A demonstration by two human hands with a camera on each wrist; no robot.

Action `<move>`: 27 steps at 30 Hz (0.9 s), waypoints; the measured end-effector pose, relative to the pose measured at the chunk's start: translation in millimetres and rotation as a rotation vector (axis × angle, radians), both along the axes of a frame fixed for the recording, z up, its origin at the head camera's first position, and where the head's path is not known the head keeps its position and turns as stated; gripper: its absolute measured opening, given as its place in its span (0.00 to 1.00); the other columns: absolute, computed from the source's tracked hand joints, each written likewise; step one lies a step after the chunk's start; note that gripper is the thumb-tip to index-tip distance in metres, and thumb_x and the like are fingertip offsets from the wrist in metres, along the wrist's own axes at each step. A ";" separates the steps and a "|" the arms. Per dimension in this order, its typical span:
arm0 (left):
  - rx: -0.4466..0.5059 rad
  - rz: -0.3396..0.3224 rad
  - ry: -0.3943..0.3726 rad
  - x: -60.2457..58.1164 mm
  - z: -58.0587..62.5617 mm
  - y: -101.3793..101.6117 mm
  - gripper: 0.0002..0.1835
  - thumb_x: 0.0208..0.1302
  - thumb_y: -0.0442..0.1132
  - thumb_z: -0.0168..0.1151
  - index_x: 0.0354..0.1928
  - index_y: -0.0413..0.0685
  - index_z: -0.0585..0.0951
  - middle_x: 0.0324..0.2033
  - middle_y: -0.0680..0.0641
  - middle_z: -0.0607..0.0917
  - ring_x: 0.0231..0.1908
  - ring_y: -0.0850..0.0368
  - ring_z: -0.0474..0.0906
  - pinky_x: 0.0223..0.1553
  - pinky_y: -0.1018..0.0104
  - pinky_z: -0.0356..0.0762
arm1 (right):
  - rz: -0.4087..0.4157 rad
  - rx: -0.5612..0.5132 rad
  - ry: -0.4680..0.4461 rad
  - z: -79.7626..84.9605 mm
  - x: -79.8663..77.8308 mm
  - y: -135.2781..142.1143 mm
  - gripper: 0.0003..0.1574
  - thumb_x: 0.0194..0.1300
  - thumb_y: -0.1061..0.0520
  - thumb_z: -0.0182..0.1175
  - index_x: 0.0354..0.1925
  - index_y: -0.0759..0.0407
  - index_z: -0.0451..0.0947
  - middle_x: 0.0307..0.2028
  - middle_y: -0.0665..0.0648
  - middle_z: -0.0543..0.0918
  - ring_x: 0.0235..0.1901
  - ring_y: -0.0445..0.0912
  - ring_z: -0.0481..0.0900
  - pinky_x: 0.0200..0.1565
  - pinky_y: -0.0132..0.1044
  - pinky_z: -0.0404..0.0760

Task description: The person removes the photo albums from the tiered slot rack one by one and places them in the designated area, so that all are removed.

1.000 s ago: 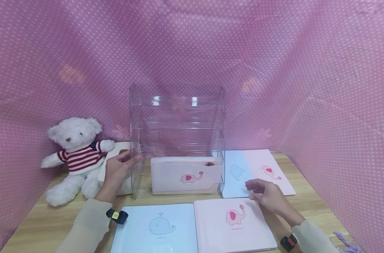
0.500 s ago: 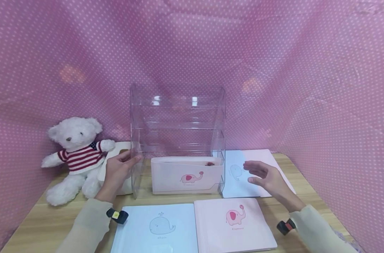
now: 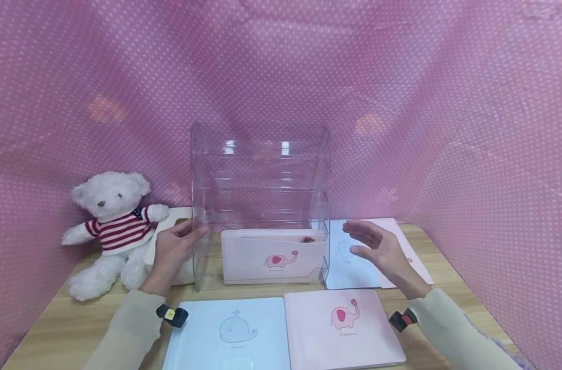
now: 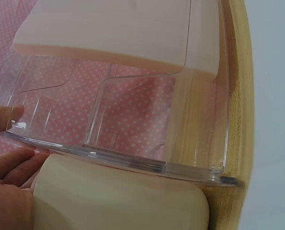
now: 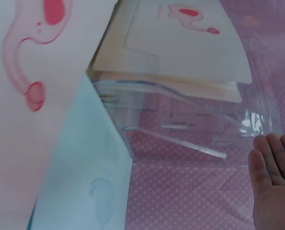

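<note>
My left hand (image 3: 173,249) holds the left side wall of a clear plastic shelf rack (image 3: 262,188). In the left wrist view its thumb (image 4: 8,117) lies on one face of the see-through panel (image 4: 118,158), with the curled fingers on the other face. Beyond the rack's right wall, my right hand (image 3: 378,252) hovers with straight fingers and grips nothing. The right wrist view shows that palm (image 5: 276,191) beside the clear wall. A pale pink elephant-print folder (image 3: 248,262) stands upright in the lowest part of the rack, its top gaping.
A white teddy bear (image 3: 111,221) in a striped sweater sits left, beside a cream box (image 3: 181,277). Blue whale (image 3: 202,339) and pink elephant (image 3: 308,329) booklets lie in front. Another blue and pink pair (image 3: 355,280) lies right. Pink dotted cloth (image 3: 262,67) surrounds the table.
My right hand has risen from above the right-hand booklets and moved left, nearer the rack's right wall. The left hand stays where it was on the rack.
</note>
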State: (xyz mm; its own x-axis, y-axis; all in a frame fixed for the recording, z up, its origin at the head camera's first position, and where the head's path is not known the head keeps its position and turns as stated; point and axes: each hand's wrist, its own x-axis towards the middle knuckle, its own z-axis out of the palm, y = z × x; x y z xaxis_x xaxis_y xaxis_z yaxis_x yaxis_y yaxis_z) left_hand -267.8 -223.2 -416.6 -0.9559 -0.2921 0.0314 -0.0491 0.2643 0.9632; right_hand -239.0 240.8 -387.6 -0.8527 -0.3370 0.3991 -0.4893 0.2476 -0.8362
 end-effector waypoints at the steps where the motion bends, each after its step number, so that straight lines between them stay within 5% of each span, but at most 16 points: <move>1: 0.003 0.001 0.002 -0.1 -0.2 -0.2 0.29 0.64 0.48 0.71 0.67 0.50 0.78 0.62 0.42 0.83 0.43 0.74 0.80 0.43 0.83 0.78 | 0.003 -0.004 0.003 2.1 -1.0 -3.6 0.34 0.65 0.69 0.64 0.67 0.72 0.67 0.64 0.73 0.76 0.61 0.31 0.78 0.63 0.26 0.76; 9: 0.031 -0.004 0.019 -0.6 2.1 0.7 0.31 0.62 0.50 0.73 0.66 0.49 0.79 0.62 0.40 0.82 0.40 0.78 0.79 0.41 0.83 0.78 | 0.011 -0.012 -0.063 9.0 -11.9 -30.1 0.37 0.63 0.67 0.67 0.69 0.67 0.68 0.66 0.71 0.75 0.61 0.31 0.78 0.63 0.24 0.75; 20: 0.010 -0.007 0.022 -0.7 -1.3 -0.7 0.30 0.64 0.47 0.72 0.66 0.48 0.78 0.62 0.40 0.83 0.42 0.76 0.79 0.41 0.84 0.77 | 0.035 0.007 -0.079 6.9 -24.1 -53.6 0.37 0.63 0.68 0.66 0.69 0.63 0.69 0.67 0.66 0.76 0.68 0.59 0.74 0.68 0.41 0.73; 27: 0.017 -0.008 0.031 0.3 -0.7 -1.0 0.30 0.63 0.47 0.72 0.65 0.47 0.79 0.62 0.39 0.83 0.40 0.78 0.79 0.41 0.84 0.78 | 0.087 -0.005 -0.078 7.0 -29.6 -66.0 0.38 0.62 0.67 0.67 0.70 0.62 0.69 0.67 0.66 0.76 0.69 0.61 0.72 0.68 0.33 0.73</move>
State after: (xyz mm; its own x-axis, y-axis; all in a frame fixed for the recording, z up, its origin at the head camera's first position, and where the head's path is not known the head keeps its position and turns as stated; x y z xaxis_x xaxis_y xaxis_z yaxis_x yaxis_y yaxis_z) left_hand -267.5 -224.2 -417.3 -0.9569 -0.2849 0.0561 -0.0171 0.2482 0.9685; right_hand -268.6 174.8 -380.6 -0.8487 -0.4092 0.3350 -0.4425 0.2028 -0.8735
